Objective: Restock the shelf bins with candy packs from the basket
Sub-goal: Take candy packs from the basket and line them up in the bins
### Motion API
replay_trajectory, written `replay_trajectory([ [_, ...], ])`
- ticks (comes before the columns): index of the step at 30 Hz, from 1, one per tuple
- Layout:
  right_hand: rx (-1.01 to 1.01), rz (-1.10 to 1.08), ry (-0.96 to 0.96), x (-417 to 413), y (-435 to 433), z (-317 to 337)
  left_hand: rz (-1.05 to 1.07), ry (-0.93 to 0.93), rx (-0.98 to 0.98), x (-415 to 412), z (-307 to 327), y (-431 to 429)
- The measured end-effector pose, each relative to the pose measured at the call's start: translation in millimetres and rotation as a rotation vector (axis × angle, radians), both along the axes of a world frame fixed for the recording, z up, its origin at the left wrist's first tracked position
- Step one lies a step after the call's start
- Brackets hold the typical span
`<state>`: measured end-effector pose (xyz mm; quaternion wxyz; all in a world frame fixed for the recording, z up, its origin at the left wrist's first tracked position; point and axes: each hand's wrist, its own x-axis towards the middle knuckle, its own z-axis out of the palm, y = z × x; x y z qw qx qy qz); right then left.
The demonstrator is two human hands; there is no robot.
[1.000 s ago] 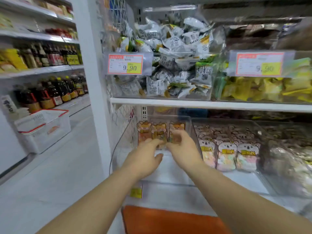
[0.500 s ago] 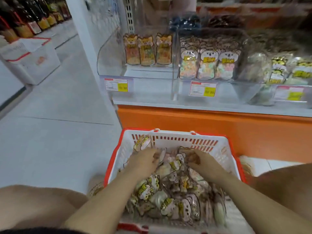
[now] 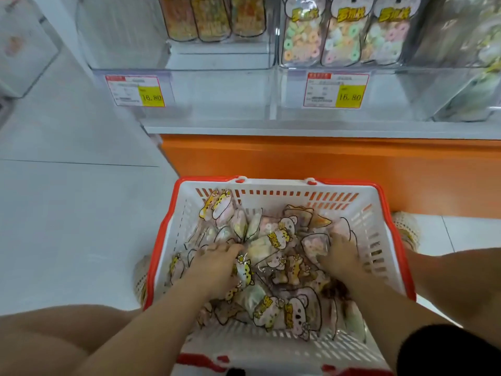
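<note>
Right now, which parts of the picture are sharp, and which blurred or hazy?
Head view: the left red-bordered price tag shows 16.80 clearly, small print blurs. Head view: the right hand in the red-rimmed white plastic basket is smeared by motion. Head view: the clear plastic bin at far right is hazy.

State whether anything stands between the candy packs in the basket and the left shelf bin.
Nothing loose does. The left hand and right hand touch the candy packs in the basket; only the front wall of the left shelf bin lies between.
</note>
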<state>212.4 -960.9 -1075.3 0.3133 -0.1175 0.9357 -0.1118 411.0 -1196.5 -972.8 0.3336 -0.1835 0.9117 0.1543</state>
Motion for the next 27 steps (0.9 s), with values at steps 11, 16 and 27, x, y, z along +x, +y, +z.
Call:
replay_trajectory([
  [11,-0.163,-0.187,-0.173,1.6,2.8,-18.9,0.032,-0.06,-0.048,-20.6,-14.7,9.7],
  [16,-0.139,-0.111,-0.124,9.0,1.3,-18.7,0.033,-0.048,-0.063,-19.6,-17.4,11.0],
  [27,-0.321,-0.178,-0.557,24.2,-2.5,-3.1,0.039,-0.05,-0.038,-19.8,-20.8,9.4],
])
